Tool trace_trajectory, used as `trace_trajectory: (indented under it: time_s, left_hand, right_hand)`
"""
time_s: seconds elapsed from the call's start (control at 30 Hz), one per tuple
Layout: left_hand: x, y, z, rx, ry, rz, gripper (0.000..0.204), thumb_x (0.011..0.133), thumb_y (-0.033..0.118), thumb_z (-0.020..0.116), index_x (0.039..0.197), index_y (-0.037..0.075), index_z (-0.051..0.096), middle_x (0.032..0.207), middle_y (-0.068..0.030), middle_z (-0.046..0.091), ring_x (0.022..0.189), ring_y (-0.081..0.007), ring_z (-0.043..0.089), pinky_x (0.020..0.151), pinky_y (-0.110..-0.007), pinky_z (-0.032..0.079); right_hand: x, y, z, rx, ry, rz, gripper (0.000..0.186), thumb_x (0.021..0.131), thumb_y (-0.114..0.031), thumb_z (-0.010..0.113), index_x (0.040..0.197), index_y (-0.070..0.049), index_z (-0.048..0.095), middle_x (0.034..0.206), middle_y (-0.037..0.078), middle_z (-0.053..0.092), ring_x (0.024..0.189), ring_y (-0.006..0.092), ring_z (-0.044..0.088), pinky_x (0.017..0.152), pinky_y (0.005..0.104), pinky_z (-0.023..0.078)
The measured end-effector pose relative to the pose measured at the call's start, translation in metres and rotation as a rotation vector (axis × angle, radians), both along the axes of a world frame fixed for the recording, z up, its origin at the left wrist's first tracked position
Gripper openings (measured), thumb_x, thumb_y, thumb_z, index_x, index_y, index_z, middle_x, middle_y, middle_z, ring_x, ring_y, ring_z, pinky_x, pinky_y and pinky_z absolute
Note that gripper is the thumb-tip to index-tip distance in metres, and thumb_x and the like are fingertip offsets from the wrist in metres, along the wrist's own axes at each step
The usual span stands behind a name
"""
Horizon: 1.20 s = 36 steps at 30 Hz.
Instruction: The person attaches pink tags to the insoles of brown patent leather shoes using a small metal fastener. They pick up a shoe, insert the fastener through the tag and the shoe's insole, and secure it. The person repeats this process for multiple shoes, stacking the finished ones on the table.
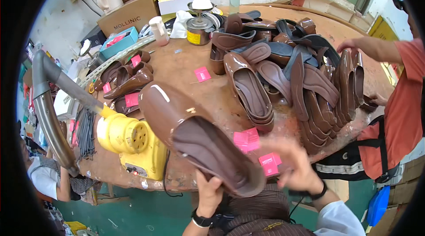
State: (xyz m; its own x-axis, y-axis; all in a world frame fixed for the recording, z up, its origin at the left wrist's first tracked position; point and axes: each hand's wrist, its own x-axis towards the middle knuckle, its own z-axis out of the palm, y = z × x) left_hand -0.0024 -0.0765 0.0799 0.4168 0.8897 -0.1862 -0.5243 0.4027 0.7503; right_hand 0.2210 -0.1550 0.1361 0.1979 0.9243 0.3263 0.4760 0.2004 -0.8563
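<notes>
A glossy brown loafer [166, 110] is raised in front of me with its toe pointing to the far left. My left hand [209, 194] grips it from below near the heel, thumb against its side. The shoe's dark insole [201, 147] faces up. Beside the heel, my right hand [294, 165] is smeared by motion, and its fingers are too blurred to read. It is close to a pink tag [269, 163] at the table's near edge. Another pink tag [246, 139] lies just beyond.
A pair of nested brown shoes [249, 92] stands ahead, beside a large heap of shoes and insoles [314, 83]. At left sit a yellow blower machine [152, 152], its grey hose [66, 76] and tagged shoes [135, 81]. A person in orange [400, 112] reaches to the heap.
</notes>
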Motion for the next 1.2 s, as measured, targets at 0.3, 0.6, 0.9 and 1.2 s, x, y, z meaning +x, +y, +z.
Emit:
trace_trajectory:
  time_s: [0.3, 0.6, 0.9, 1.2]
  left_hand:
    - [-0.082, -0.033, -0.042, -0.076, 0.110, 0.105, 0.116, 0.059, 0.047, 0.094, 0.145, 0.001, 0.030, 0.134, -0.0126, 0.051, 0.119, -0.0263, 0.056, 0.099, -0.042, 0.050]
    - [-0.075, -0.021, -0.061, 0.012, 0.158, 0.038, 0.121, 0.070, 0.056, 0.084, 0.152, -0.001, 0.016, 0.147, -0.0172, 0.039, 0.133, -0.0283, 0.044, 0.110, -0.042, 0.038]
    - [-0.046, -0.003, -0.049, 0.201, 0.137, 0.117, 0.105, 0.079, 0.065, 0.072, 0.152, 0.006, 0.025, 0.149, -0.0078, 0.040, 0.135, -0.0234, 0.042, 0.111, -0.040, 0.039]
    - [-0.064, -0.021, -0.070, 0.163, 0.144, 0.178, 0.108, 0.076, 0.061, 0.078, 0.152, 0.007, 0.024, 0.147, -0.0077, 0.042, 0.135, -0.0229, 0.042, 0.109, -0.040, 0.040]
  right_hand:
    - [0.115, 0.137, -0.109, -0.610, -0.209, -0.449, 0.053, 0.078, -0.010, 0.061, 0.129, 0.003, 0.055, 0.115, 0.033, 0.063, 0.114, 0.0456, 0.060, 0.097, 0.0472, 0.047]
    - [0.060, 0.091, 0.001, -0.126, 0.546, -0.025, 0.063, 0.077, 0.015, 0.051, 0.139, 0.004, 0.049, 0.131, 0.009, 0.059, 0.122, 0.0150, 0.053, 0.105, 0.0276, 0.039]
    - [-0.060, 0.065, 0.039, -0.126, 0.088, 0.237, 0.070, 0.083, 0.007, 0.058, 0.148, 0.004, 0.033, 0.136, 0.023, 0.056, 0.131, 0.0228, 0.050, 0.109, 0.0355, 0.038]
    - [-0.084, 0.041, 0.010, -0.344, 0.238, 0.355, 0.078, 0.080, 0.010, 0.054, 0.152, 0.004, 0.023, 0.152, 0.024, 0.037, 0.144, 0.0280, 0.034, 0.117, 0.0367, 0.028]
